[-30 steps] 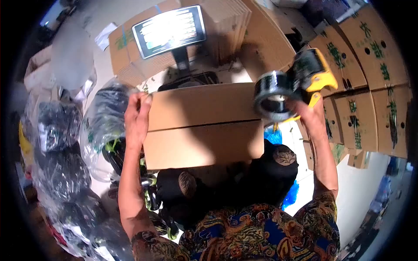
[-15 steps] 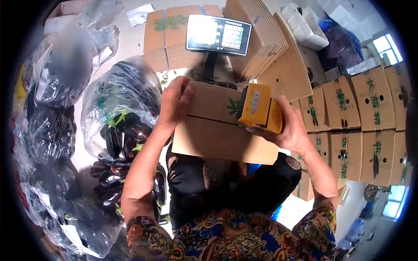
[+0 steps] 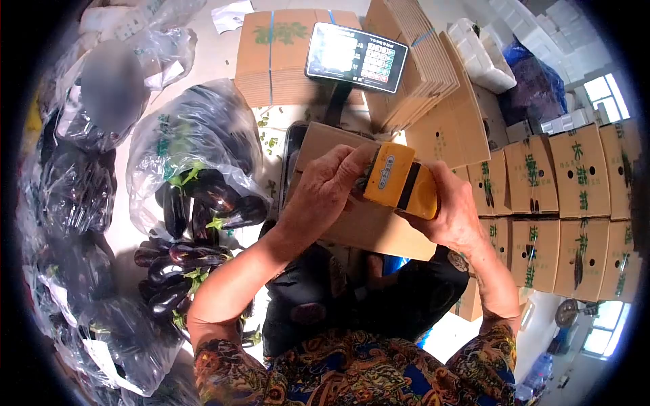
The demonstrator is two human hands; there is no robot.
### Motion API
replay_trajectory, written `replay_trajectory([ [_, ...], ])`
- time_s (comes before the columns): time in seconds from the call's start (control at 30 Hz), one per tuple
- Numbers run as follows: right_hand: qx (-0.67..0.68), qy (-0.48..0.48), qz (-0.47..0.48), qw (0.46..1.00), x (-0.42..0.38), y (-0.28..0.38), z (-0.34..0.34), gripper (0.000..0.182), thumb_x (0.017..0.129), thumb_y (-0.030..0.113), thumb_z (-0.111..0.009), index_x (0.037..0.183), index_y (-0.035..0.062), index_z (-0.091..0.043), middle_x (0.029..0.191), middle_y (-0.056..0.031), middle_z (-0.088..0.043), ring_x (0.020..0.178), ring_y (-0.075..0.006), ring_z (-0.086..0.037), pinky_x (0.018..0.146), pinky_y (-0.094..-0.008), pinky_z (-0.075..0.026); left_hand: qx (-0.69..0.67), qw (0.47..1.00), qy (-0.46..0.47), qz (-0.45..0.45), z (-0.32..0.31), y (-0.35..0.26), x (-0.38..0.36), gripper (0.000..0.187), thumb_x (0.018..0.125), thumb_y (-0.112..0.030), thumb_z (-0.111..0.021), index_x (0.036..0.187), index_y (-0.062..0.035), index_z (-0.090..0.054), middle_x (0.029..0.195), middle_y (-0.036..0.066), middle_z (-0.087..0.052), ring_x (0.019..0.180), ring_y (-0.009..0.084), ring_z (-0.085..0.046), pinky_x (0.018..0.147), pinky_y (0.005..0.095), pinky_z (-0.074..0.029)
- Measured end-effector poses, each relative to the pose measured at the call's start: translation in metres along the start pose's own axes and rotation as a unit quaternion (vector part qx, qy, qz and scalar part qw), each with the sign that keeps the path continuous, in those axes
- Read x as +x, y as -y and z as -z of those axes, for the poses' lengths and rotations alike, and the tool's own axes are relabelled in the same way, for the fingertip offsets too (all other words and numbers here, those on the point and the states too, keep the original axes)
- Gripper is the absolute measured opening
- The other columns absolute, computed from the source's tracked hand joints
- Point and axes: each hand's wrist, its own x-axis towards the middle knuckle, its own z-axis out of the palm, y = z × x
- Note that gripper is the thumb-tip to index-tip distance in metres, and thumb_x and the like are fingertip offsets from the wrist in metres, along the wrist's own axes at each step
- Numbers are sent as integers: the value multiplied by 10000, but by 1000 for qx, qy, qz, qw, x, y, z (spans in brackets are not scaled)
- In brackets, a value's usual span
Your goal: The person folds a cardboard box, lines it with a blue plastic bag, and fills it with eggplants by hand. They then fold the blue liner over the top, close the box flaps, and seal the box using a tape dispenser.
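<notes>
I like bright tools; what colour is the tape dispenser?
Yellow, best seen in the head view.

Eggplants (image 3: 166, 271) lie left, in and beside a bag (image 3: 193, 125); display (image 3: 357, 57) ahead, before cartons (image 3: 291, 47); boxes (image 3: 579, 196) stacked right.

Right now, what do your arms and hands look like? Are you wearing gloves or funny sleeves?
No gloves show on the left hand or the right hand, and no watch either. The sleeves stop near the elbows, covered in curly swirls of orange-gold and blue on dark cloth.
</notes>
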Motion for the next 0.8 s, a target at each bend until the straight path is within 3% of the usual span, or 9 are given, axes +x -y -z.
replay_trajectory([
  [0.07, 4, -1, -6, 1000, 0, 0, 0, 509, 674, 174, -786, 1095, 22, -543, 892, -198, -638, 843, -386, -654, 723, -436, -530, -6, 1000, -28, -7, -2, 6, -1, 423, 1000, -416, -422, 1054, -42, -611, 843, 18, -590, 722, 67, -550, 569, 200, -439],
  [0.17, -24, -3, 9, 1000, 1, -1, -1, 554, 672, 174, -825, 1105, 22, -516, 881, -186, -675, 837, -348, -684, 714, -386, -554, -31, 999, 19, 6, 3, 26, -2, 341, 999, -350, -461, 1002, -47, -619, 778, -15, -581, 679, 39, -530, 566, 196, -426],
  [0.27, -2, -13, 15, 1000, 2, 5, -4, 543, 681, 167, -817, 1110, 22, -519, 875, -193, -670, 828, -363, -678, 697, -393, -552, -79, 996, -33, -6, 0, 24, 0, 307, 986, -280, -514, 900, -5, -617, 670, -6, -568, 606, 50, -517, 546, 219, -416],
  [0.37, 3, -5, 12, 1000, 3, 10, -5, 508, 674, 130, -795, 1108, 36, -547, 914, -174, -639, 840, -368, -657, 686, -413, -539, -21, 999, -46, -17, 2, 30, -1, 251, 969, -218, -541, 876, 5, -610, 652, 24, -561, 610, 65, -513, 554, 242, -414],
  [0.47, -10, -6, 33, 999, 6, 14, -7, 527, 661, 140, -810, 1108, 42, -548, 913, -170, -637, 838, -363, -658, 681, -409, -541, 90, 985, -99, -112, 7, 45, 7, 218, 962, -173, -533, 874, 15, -602, 644, 57, -554, 624, 92, -516, 565, 270, -413],
  [0.57, -22, 21, 18, 999, 10, 18, -5, 533, 659, 155, -815, 1108, 44, -549, 910, -167, -634, 834, -360, -657, 680, -406, -544, 123, 978, -112, -126, 15, 41, 11, 195, 951, -138, -529, 872, 29, -590, 646, 86, -547, 643, 113, -522, 574, 287, -412],
  [0.67, -56, 29, 60, 996, 14, 20, 1, 552, 668, 192, -828, 1103, 37, -525, 863, -175, -649, 788, -379, -662, 641, -402, -536, 149, 979, -83, -112, 37, 39, 15, 212, 943, -145, -541, 837, 26, -607, 654, 60, -570, 664, 135, -540, 592, 311, -431],
  [0.77, -29, 58, 40, 997, 14, 17, 7, 560, 658, 208, -834, 1091, 36, -524, 852, -178, -645, 777, -380, -662, 629, -412, -532, -43, 986, -154, -47, 72, 42, 14, 224, 930, -178, -576, 781, -19, -628, 634, 0, -559, 583, 119, -493, 531, 279, -393],
  [0.8, -32, 60, 36, 997, 16, 18, 7, 562, 656, 215, -835, 1088, 36, -522, 848, -180, -643, 772, -380, -662, 625, -413, -532, -19, 988, -153, -16, 102, 52, 13, 226, 926, -203, -593, 761, -52, -626, 622, -32, -537, 546, 98, -448, 501, 255, -353],
])
